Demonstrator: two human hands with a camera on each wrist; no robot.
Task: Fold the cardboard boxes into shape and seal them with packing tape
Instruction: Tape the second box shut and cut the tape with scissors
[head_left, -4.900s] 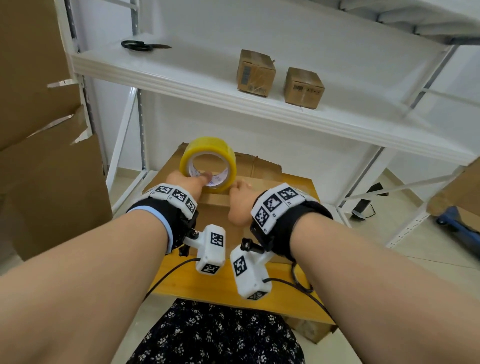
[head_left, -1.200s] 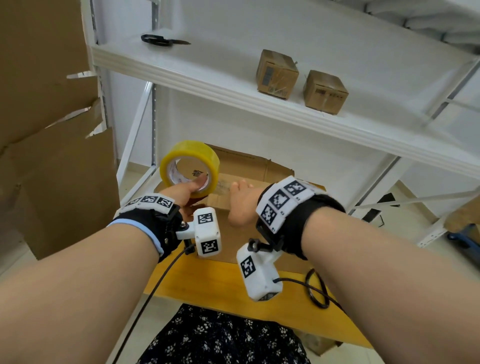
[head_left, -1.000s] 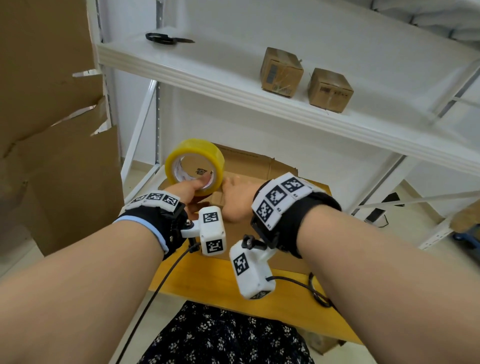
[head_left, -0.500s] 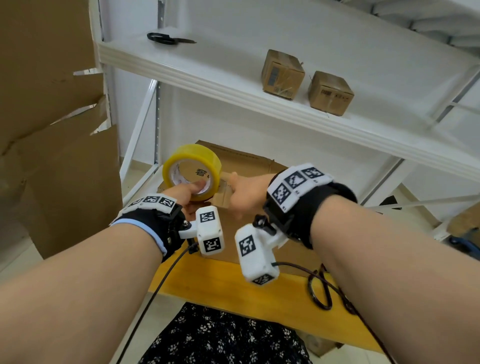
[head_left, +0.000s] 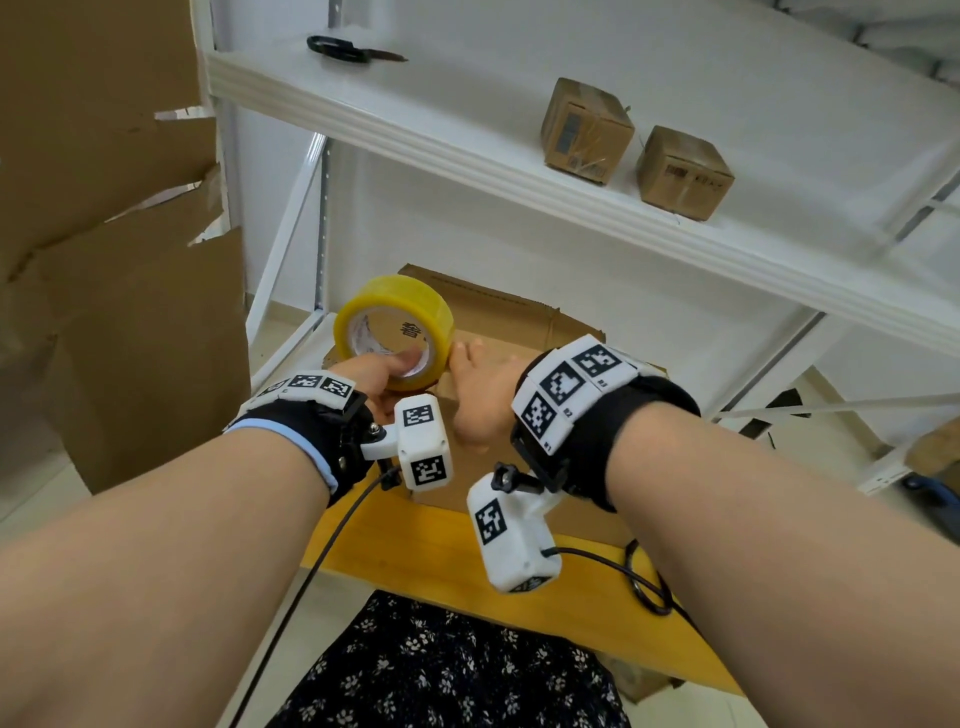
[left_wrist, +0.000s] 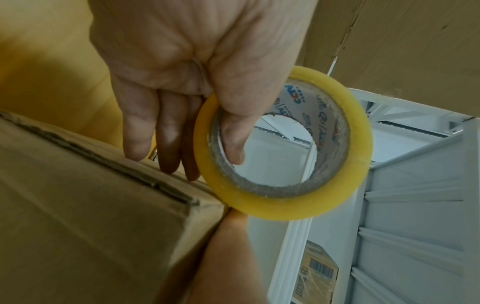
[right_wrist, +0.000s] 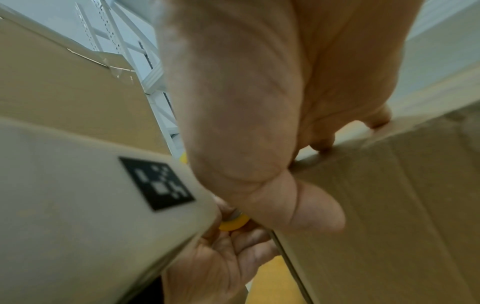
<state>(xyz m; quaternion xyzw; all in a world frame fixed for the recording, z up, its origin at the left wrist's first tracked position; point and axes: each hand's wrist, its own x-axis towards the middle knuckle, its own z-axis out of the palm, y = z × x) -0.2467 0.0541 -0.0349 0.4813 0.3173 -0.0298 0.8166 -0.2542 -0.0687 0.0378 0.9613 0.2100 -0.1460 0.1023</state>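
The yellow roll of packing tape (head_left: 395, 306) stands on edge at the left end of the brown cardboard box (head_left: 587, 519). My left hand (head_left: 374, 374) grips the roll, thumb hooked through its core and fingers down its outer side. In the left wrist view those fingers (left_wrist: 166, 148) touch the box's top seam (left_wrist: 103, 162) beside the roll (left_wrist: 358, 131). My right hand (head_left: 483, 389) lies on the box top just right of the roll. In the right wrist view its fingertips (right_wrist: 322, 142) press the box's top edge and the thumb rests against the box's near side (right_wrist: 389, 205).
The box sits on a yellow wooden table (head_left: 467, 561) with a looped black cable (head_left: 649, 587). A flat cardboard sheet (head_left: 519, 317) lies behind it. The white shelf (head_left: 467, 140) above carries two small taped boxes (head_left: 587, 130) and black scissors (head_left: 337, 49). Large cardboard (head_left: 104, 260) stands at left.
The left hand has kept its grip on the roll at the box's left end. The right hand has shifted slightly along the box top toward the roll.
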